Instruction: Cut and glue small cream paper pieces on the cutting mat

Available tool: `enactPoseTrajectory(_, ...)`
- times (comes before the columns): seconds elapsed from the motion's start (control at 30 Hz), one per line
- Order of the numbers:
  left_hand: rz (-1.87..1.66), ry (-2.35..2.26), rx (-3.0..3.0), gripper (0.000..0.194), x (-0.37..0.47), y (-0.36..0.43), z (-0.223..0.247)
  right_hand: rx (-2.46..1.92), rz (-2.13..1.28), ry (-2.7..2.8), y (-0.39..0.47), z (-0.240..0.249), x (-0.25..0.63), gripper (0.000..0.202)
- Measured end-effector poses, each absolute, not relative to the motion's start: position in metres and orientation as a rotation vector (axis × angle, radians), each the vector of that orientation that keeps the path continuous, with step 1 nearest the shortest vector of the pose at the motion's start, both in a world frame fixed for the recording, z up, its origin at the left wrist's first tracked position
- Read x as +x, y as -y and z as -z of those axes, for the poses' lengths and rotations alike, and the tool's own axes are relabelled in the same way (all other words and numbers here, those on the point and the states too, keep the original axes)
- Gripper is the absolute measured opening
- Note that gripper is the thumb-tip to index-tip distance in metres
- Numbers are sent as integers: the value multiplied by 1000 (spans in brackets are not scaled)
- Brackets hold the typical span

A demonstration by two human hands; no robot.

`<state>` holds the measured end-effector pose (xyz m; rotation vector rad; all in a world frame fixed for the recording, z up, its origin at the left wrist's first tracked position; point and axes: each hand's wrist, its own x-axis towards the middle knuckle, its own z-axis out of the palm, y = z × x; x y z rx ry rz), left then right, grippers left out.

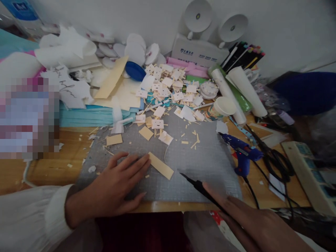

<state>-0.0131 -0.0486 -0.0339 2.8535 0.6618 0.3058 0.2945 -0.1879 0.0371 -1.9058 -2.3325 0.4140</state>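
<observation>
My left hand (123,182) lies with its fingers spread on the grey cutting mat (210,157), its fingertips touching the left end of a tan card strip (162,167). In my right hand (244,217) is a black craft knife (199,187), its blade pointing left, a short way right of the strip and apart from it. Small tan card pieces (114,140) and thin offcuts (195,140) lie further back on the mat. Behind them is a heap of small white paper figures with drawn faces (157,124).
A blue glue gun (243,154) with cables rests at the right, near a power strip (307,175). A paper cup (220,106), rolled sheets (228,94) and a white lamp unit (199,50) stand behind. Teal sheets (86,117) are stacked back left.
</observation>
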Motion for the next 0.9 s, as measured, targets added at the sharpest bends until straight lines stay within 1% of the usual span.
enactPoseTrajectory(0.1, -316, -645, 2863, 51, -11, 46, 34, -1814, -597, 2310, 183, -43, 296, 59)
enactPoseTrajectory(0.2, -320, -627, 2884, 46, -9, 45, 33, -1829, -576, 2218, 175, -39, 291, 59)
enactPoseTrajectory(0.27, -309, -628, 2877, 44, -8, 45, 32, -1839, -597, 2097, 166, -30, 283, 58)
enactPoseTrajectory(0.37, -325, -626, 2849, 39, -3, 45, 28, -1880, -684, 1759, 150, -9, 263, 54)
enactPoseTrajectory(0.47, -358, -607, 2827, 33, 5, 43, 24, -1867, -693, 1427, 131, 15, 239, 58)
enactPoseTrajectory(0.53, -368, -582, 2834, 30, 9, 41, 23, -1818, -659, 1320, 121, 28, 224, 64)
enactPoseTrajectory(0.67, -388, -510, 2891, 29, 13, 41, 25, -1868, -702, 1309, 109, 40, 204, 65)
enactPoseTrajectory(0.8, -372, -517, 2901, 32, 9, 47, 30, -1911, -718, 1387, 106, 39, 200, 55)
enactPoseTrajectory(0.9, -362, -544, 2914, 36, 6, 52, 33, -1960, -643, 1406, 106, 39, 205, 44)
